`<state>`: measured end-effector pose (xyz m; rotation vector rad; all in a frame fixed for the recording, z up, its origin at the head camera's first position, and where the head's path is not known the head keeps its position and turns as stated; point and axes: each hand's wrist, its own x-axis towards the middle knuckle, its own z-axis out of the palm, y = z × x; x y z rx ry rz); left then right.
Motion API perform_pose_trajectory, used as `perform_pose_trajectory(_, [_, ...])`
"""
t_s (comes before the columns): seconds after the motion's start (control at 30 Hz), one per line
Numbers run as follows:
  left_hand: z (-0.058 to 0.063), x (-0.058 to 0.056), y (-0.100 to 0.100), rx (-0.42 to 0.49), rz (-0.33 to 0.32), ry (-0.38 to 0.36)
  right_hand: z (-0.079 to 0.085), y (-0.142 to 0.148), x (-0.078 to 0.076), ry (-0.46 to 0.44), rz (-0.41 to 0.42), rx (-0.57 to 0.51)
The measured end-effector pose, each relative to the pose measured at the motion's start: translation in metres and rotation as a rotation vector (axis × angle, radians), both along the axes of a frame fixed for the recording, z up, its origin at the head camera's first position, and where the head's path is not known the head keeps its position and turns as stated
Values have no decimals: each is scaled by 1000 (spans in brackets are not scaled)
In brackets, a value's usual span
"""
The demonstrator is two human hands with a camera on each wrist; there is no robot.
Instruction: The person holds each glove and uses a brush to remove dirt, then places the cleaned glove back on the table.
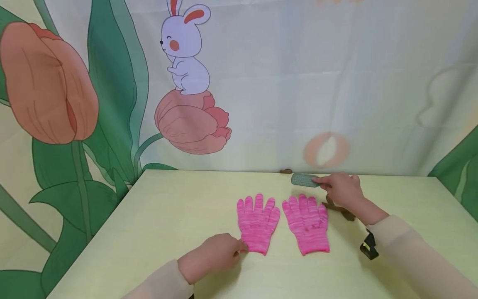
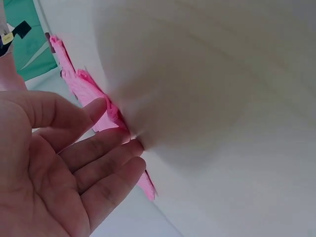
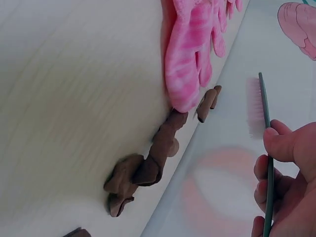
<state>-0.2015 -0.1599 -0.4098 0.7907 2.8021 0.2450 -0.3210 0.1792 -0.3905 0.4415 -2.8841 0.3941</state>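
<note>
Two pink knitted gloves lie side by side, fingers pointing away; the left glove [image 1: 257, 222] and the right glove [image 1: 307, 224] are a little apart. My left hand [image 1: 220, 251] touches the lower left corner of the left glove's cuff with its fingertips. In the left wrist view its thumb [image 2: 96, 109] is apart from the other fingers. My right hand [image 1: 342, 190] grips a green brush [image 1: 304, 180] by its handle, raised beyond the right glove. The right wrist view shows the brush's thin bristles [image 3: 256, 106] on one side. Dark marks [image 1: 315, 226] spot the right glove's palm.
Dark brown irregular pieces [image 3: 155, 153] lie by the right glove's fingertips, partly under my right arm in the head view. Another brown piece [image 1: 286, 171] lies at the table's back edge. Behind the pale table [image 1: 168, 207] hangs a printed cloth [image 1: 269, 83] with a rabbit and tulips.
</note>
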Motion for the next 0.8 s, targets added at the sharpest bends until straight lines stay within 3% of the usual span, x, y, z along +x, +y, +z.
perform_pose_trajectory(0.13, [5, -5, 7, 26, -56, 44, 10, 11, 7, -13, -15, -34])
perform_pose_trajectory(0.43, [10, -18, 38, -136, -69, 159, 58, 37, 45, -19, -34, -176])
perform_pose_trajectory(0.63, [7, -23, 58, -203, -89, 194, 47, 29, 64, -38, 29, -166])
perform_pose_trajectory(0.8, [5, -29, 62, -186, -87, 187, 34, 24, 75, -68, 49, -173])
